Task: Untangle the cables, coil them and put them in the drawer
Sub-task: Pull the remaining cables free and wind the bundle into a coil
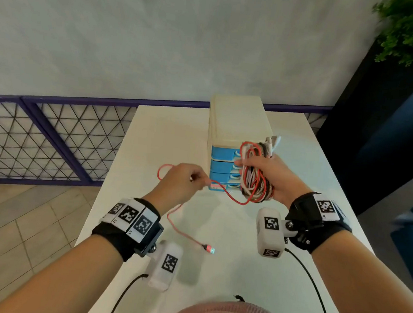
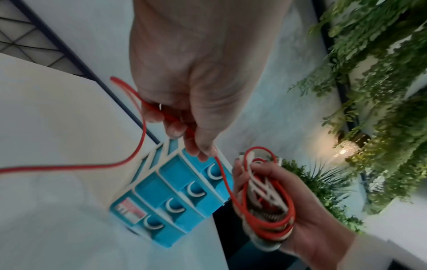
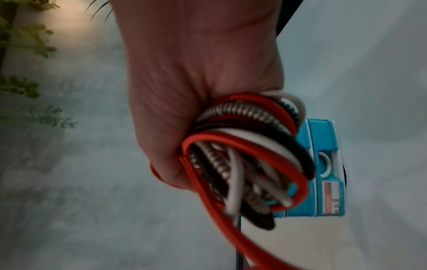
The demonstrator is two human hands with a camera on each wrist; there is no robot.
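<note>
Gripping a coiled bundle of cables [image 1: 255,178], the right hand [image 1: 271,177] is holding it up just in front of the small drawer unit [image 1: 235,134], which is standing on the white table [image 1: 164,137]. Its fingers are wrapping tightly round the middle of the bundle, where red, white, black and spring-wound loops are lying together, and pale plug ends [image 1: 272,142] are sticking up above the fist, beside the unit's cream top. The left hand [image 1: 180,184] is hovering to the left of the drawer unit, level with its lowest drawers, and is pinching the red cable [image 1: 231,199] between thumb and fingertips while the other fingers are curling in. From that pinch the red cable is sagging across the front of the unit's bottom drawer and is joining the bundle in the right hand. On the hand's far side it is looping out to the left and then trailing down toward the person, lying on the table with its red connector [image 1: 208,249] resting well in front of the drawer unit. All four blue drawers [image 2: 175,197] are sitting closed in the unit, each showing a white crescent pull, and the lowest one is carrying a red and white label [image 2: 131,210]. Both wrists are wearing black straps with printed marker tags.
</note>
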